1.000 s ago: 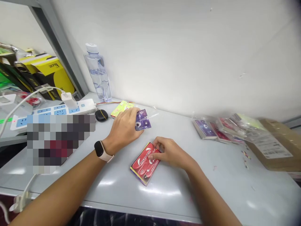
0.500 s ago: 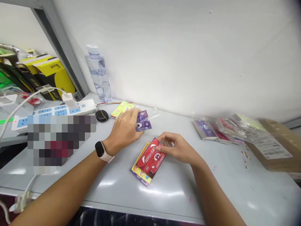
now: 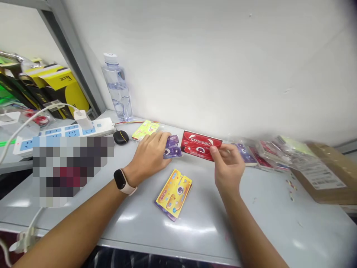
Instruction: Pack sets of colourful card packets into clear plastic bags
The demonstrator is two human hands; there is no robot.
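My right hand (image 3: 228,163) pinches a flat red printed card (image 3: 196,146) by its right end, thumb on the front, raised above the table. A purple printed card (image 3: 173,147) is in my left hand (image 3: 152,152), whose fingers wrap over its left part and hide it. Between and below the hands, a yellow printed card (image 3: 175,193) lies slanted on the table, with a purple edge showing beneath it. Behind my left hand rests a yellow-green stack of cards (image 3: 145,129) in clear wrapping.
Wrapped card stacks (image 3: 269,152) and a cardboard box (image 3: 326,175) sit on the right. A water bottle (image 3: 117,89) stands against the wall. On the left are a round black case (image 3: 121,137), a power strip (image 3: 103,126) with cables, and yellow-black boxes (image 3: 67,89).
My right hand has lifted the red card off the yellow one, moved it up and right, and turned it level. My left hand has shifted slightly downward with the purple card.
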